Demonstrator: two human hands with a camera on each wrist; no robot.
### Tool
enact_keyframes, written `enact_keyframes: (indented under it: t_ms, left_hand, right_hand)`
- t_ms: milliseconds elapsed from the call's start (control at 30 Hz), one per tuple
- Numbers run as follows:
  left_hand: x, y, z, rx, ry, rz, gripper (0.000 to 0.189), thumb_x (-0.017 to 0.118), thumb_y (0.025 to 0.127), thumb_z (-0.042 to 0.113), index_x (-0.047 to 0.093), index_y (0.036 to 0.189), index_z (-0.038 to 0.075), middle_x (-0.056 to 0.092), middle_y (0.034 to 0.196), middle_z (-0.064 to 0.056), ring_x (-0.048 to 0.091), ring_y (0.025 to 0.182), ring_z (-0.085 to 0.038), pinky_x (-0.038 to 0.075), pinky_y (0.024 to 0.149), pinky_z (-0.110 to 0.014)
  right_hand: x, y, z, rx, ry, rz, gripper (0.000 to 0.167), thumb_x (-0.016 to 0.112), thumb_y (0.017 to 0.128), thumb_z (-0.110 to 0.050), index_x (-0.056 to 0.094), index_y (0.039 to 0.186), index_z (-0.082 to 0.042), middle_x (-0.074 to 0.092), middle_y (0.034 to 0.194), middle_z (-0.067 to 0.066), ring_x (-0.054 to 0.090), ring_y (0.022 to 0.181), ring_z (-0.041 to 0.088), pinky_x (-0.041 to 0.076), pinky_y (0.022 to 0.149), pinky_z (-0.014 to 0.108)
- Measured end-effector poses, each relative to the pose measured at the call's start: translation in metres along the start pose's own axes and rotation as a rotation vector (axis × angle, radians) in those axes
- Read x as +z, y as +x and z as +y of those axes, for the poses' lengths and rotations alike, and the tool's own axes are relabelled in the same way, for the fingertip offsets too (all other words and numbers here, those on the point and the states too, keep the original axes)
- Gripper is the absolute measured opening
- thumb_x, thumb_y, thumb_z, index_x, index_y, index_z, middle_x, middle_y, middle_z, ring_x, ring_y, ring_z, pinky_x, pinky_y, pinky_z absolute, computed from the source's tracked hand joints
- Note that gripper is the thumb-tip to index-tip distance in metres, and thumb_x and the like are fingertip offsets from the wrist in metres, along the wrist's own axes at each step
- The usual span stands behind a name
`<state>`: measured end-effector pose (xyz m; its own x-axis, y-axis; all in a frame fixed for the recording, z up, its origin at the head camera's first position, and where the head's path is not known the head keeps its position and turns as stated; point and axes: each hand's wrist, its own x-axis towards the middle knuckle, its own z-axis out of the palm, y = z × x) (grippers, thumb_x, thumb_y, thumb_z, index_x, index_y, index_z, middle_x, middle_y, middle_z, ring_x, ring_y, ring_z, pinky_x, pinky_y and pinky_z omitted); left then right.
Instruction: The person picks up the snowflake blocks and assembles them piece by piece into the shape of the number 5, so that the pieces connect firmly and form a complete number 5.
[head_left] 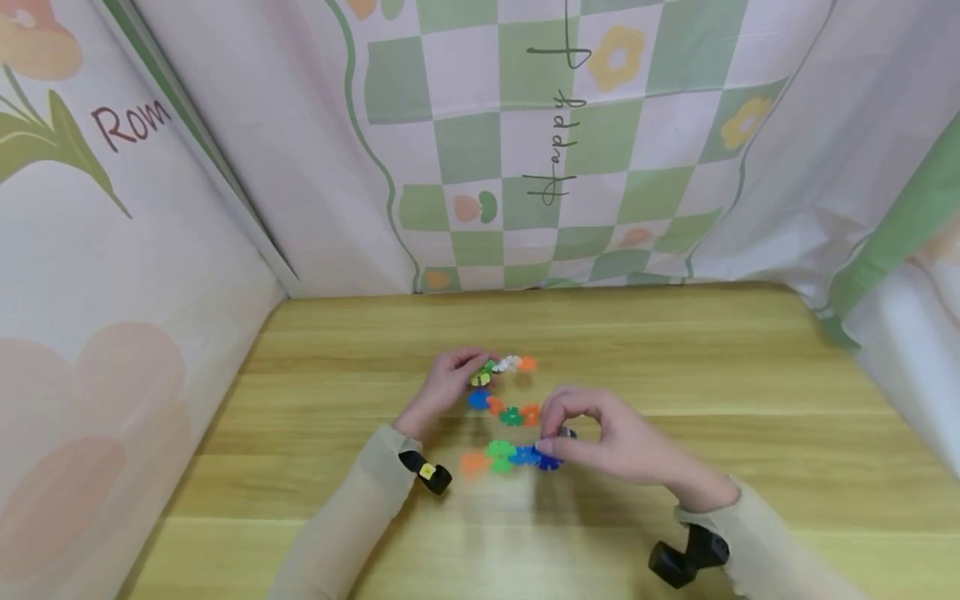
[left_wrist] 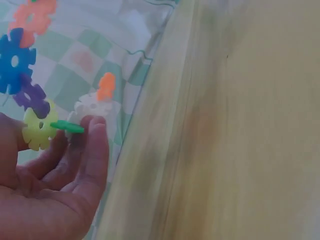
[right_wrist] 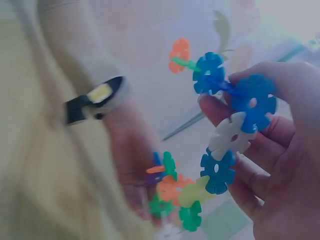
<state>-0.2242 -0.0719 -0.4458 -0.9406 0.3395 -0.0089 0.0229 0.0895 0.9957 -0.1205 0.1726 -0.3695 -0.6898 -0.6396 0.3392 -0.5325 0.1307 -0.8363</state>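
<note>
A chain of flower-shaped interlocking plastic discs (head_left: 512, 416) is held above the table between both hands. My left hand (head_left: 444, 380) pinches it near one end, by a yellow disc (left_wrist: 40, 129) and a thin-looking green disc (left_wrist: 68, 126). Beyond those fingertips stick out white discs (left_wrist: 95, 105) and an orange disc (left_wrist: 106, 86). My right hand (head_left: 617, 435) grips the chain at a dark blue disc (head_left: 548, 460). In the right wrist view, blue discs (right_wrist: 255, 102) and a white disc (right_wrist: 233, 135) lie against its fingers. A light green disc (head_left: 500, 456) and a blurred orange disc (head_left: 474, 463) extend leftward from there.
Below the hands is a wooden table (head_left: 337, 333). A checked, flower-printed curtain (head_left: 525, 142) hangs behind its far edge, and a printed cloth wall (head_left: 112, 333) stands on the left. Both wrists carry black cameras (head_left: 688, 557).
</note>
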Motion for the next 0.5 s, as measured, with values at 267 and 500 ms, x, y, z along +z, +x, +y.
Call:
enact_keyframes:
  t_ms: [267,500]
  left_hand:
    - [0.005,-0.009,0.0,-0.003,0.047,-0.069,0.045,0.045,0.111,0.036,0.073,0.115,0.001,0.071,0.111,-0.01,0.065,0.097,-0.02,0.054,0.087,-0.033]
    - [0.009,-0.014,0.001,-0.101,-0.015,-0.098,0.05,0.041,0.111,0.037,0.068,0.117,-0.004,0.072,0.103,-0.013,0.07,0.097,-0.026,0.055,0.093,-0.042]
  right_hand:
    - [-0.027,0.02,-0.012,0.045,0.237,-0.015,0.007,0.058,0.098,0.004,0.061,0.096,-0.001,0.066,0.077,0.007,0.063,0.069,0.015,0.055,0.066,0.03]
    - [-0.045,0.036,-0.02,0.221,0.258,0.01,0.016,0.055,0.106,-0.011,0.062,0.111,0.003,0.068,0.096,0.013,0.065,0.084,0.019,0.056,0.078,0.032]
